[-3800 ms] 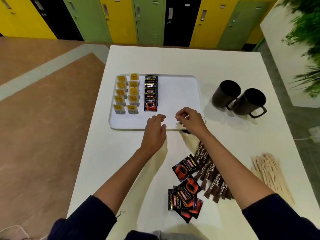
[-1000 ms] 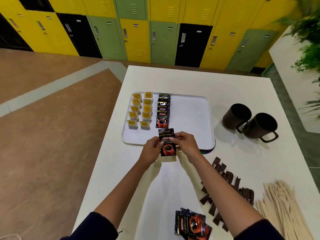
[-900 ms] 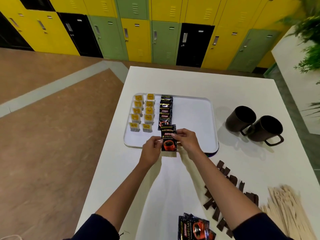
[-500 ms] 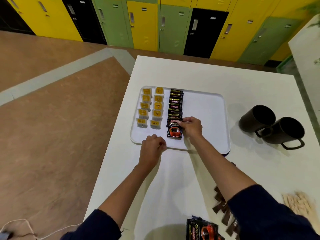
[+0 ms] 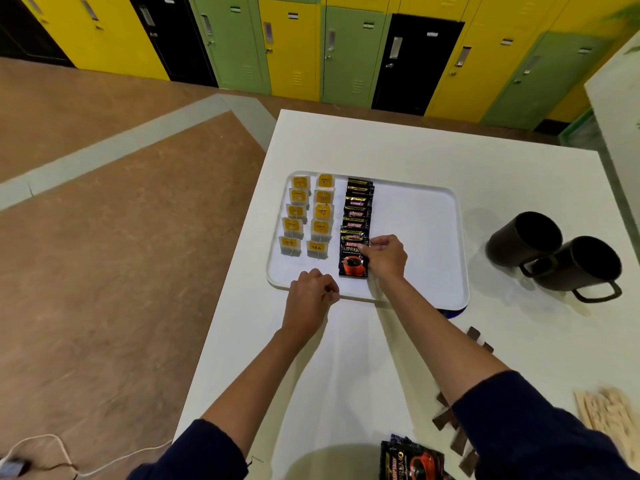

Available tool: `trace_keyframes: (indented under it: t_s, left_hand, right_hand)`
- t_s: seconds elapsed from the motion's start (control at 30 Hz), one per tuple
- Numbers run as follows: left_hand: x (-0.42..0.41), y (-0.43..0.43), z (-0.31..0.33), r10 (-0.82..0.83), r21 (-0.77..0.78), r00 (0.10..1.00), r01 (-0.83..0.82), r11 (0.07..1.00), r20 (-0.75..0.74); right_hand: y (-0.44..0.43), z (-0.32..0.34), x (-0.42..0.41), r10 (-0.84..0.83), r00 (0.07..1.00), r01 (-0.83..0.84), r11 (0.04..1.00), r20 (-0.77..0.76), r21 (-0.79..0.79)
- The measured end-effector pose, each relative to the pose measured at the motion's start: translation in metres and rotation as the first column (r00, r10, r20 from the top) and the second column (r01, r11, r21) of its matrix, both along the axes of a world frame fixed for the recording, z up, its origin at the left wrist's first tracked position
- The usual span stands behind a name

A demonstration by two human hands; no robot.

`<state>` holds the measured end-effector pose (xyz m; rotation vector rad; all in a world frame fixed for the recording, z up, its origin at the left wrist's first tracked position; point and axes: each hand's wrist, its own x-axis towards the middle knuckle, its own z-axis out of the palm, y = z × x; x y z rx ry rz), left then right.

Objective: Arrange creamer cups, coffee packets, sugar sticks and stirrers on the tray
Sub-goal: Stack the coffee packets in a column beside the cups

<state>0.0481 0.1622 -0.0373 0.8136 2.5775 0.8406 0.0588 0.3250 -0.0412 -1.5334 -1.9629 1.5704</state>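
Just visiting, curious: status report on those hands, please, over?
Right hand pinching front coffee packet on the tray. Left hand curled, empty, at tray's near rim. Nothing blocking.

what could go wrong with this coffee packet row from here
1. The right hand pinches the front coffee packet, which overlaps the packet row; a rough release could skew the row toward the yellow-tagged sachets beside it.
2. That packet lies close to the near rim of the tray, so more packets may not fit in this row.
3. The left hand sits at that rim; a bump could shift the tray.
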Motion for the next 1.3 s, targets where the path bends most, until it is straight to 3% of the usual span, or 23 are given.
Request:
trace_keyframes:
  t_s: [0.33, 0.47, 0.57, 0.7, 0.9, 1.03, 1.3]
  left_hand:
    - [0.022, -0.005, 0.004, -0.005, 0.055, 0.996, 0.010, 0.998, -0.088]
    - [0.047, -0.006, 0.009, -0.040, 0.108, 0.997, 0.047, 0.993, -0.063]
    - [0.069, -0.010, 0.011, -0.121, 0.150, 0.991, 0.110, 0.983, 0.065]
    - [0.097, -0.014, 0.011, -0.263, 0.000, 0.933, 0.272, 0.962, 0.246]
    - [0.136, -0.028, 0.007, -0.202, -0.294, 0.895, 0.333, 0.896, 0.399]
    - [0.153, -0.032, 0.012, -0.166, -0.273, 0.862, 0.326, 0.905, 0.479]
    - [0.173, -0.043, 0.021, -0.121, -0.205, 0.765, 0.316, 0.926, 0.633]
  right_hand:
    - [0.006, 0.023, 0.033, 0.048, 0.995, -0.045, 0.998, -0.090, 0.043]
    - [0.007, 0.035, 0.076, 0.202, 0.973, -0.197, 0.979, -0.111, 0.058]
    - [0.006, 0.041, 0.111, 0.337, 0.938, -0.335, 0.941, -0.081, 0.041]
    - [0.000, 0.041, 0.162, 0.525, 0.851, -0.524, 0.851, 0.006, -0.025]
    - [-0.017, 0.040, 0.229, 0.760, 0.632, -0.744, 0.650, 0.150, -0.154]
    - [-0.027, 0.037, 0.253, 0.821, 0.543, -0.800, 0.570, 0.176, -0.188]
    - [-0.055, 0.026, 0.277, 0.845, 0.420, -0.884, 0.463, 0.331, -0.060]
